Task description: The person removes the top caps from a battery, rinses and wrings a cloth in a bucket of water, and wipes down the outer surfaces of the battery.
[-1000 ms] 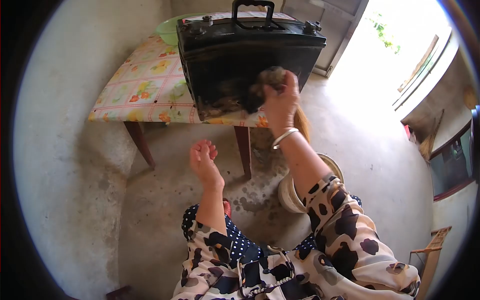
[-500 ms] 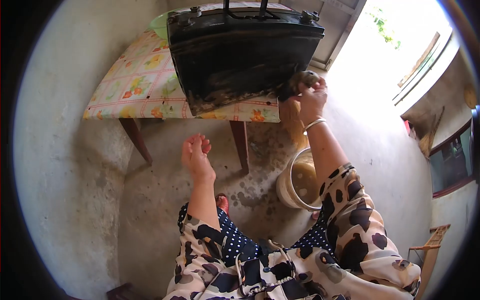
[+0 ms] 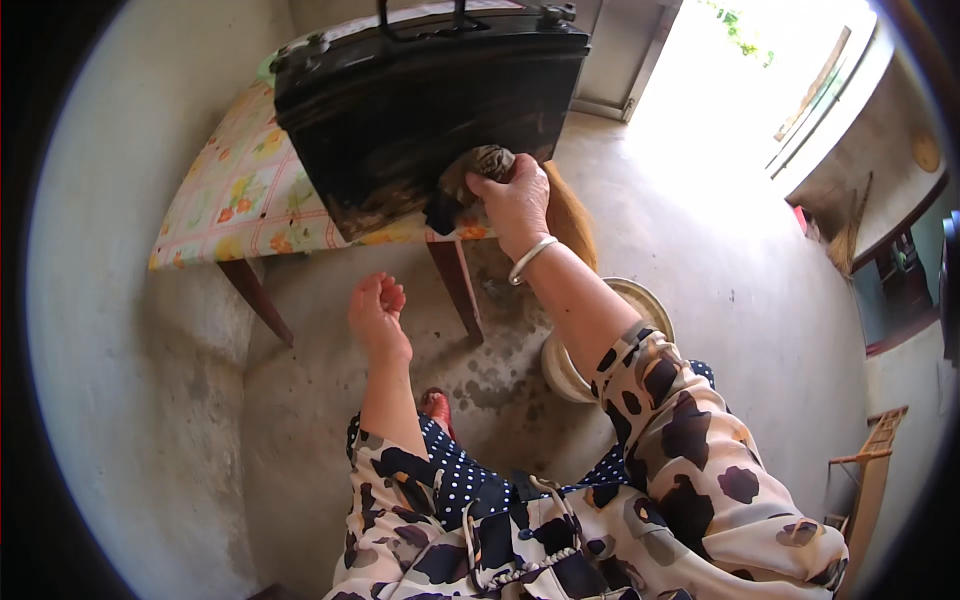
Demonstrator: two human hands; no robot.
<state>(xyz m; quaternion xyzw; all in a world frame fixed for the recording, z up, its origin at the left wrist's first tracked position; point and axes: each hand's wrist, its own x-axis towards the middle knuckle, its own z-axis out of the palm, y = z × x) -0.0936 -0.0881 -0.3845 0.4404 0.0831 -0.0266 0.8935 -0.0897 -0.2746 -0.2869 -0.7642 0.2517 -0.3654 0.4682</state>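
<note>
A large black battery (image 3: 420,100) with a handle and terminals on top stands at the edge of a table (image 3: 245,190) covered in flowered cloth. Brown smears mark its lower front face. My right hand (image 3: 515,205), with a bangle at the wrist, grips a dark, dirty rag (image 3: 468,180) against the lower right part of that face. Below the table edge, my left hand (image 3: 380,315) hangs in the air with its fingers curled in, touching nothing; whether anything small is inside cannot be made out.
A bucket (image 3: 570,365) stands on the floor, partly behind my right forearm. A straw-coloured broom (image 3: 570,215) is beside the table. Behind the battery's left corner shows a green basin (image 3: 268,68). A bright doorway (image 3: 720,100) is at the upper right, a wooden chair (image 3: 875,445) at the lower right.
My right hand moved with the rag out to the battery's lower right corner, then back left onto its front face. The view has shifted, so the battery and table appear further left.
</note>
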